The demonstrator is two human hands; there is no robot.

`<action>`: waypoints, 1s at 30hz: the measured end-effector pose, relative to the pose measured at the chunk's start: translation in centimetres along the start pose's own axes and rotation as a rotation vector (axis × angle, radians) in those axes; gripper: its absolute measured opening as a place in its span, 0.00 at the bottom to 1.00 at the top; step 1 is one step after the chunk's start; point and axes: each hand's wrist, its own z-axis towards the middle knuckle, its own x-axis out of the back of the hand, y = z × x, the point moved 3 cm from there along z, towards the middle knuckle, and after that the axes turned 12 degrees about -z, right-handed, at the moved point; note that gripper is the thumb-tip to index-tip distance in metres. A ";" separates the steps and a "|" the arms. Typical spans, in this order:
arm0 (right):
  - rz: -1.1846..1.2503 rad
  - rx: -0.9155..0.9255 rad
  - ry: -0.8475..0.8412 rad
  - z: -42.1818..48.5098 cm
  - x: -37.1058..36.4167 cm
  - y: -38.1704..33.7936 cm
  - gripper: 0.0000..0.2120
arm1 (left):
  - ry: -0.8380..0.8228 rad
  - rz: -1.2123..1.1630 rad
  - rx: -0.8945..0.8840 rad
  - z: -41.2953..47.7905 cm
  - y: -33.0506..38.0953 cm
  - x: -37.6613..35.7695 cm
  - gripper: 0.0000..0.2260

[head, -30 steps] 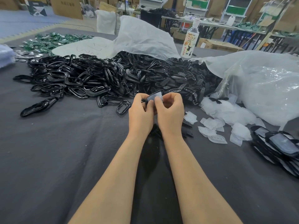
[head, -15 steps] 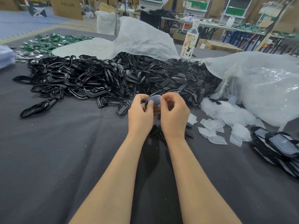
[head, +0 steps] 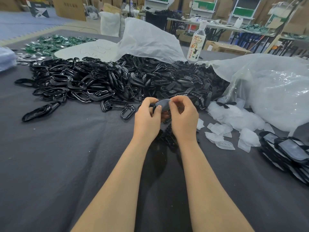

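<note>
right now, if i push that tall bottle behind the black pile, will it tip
Probably tips: the bottle stands upright, tall and narrow, on a cloth-covered table that should grip its base. It looks like clear plastic, so likely light and not fragile; its fill level is unclear. Once down, its round body may roll.

Small-parts assembly workshop. Heap of black plastic frames (head: 107,81) across the grey-clothed table (head: 50,164), green circuit boards (head: 55,44) at its far left corner; cardboard boxes (head: 68,7) and metal shelving (head: 244,9) behind.
</note>
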 end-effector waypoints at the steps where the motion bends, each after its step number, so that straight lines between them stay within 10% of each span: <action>1: 0.024 -0.010 -0.010 0.0 0.0 0.0 0.03 | -0.001 0.008 0.000 0.0 0.0 0.0 0.10; 30: 0.439 -0.434 -0.162 0.3 -1.1 1.5 0.09 | -0.032 -0.051 0.088 0.3 -0.9 -0.1 0.09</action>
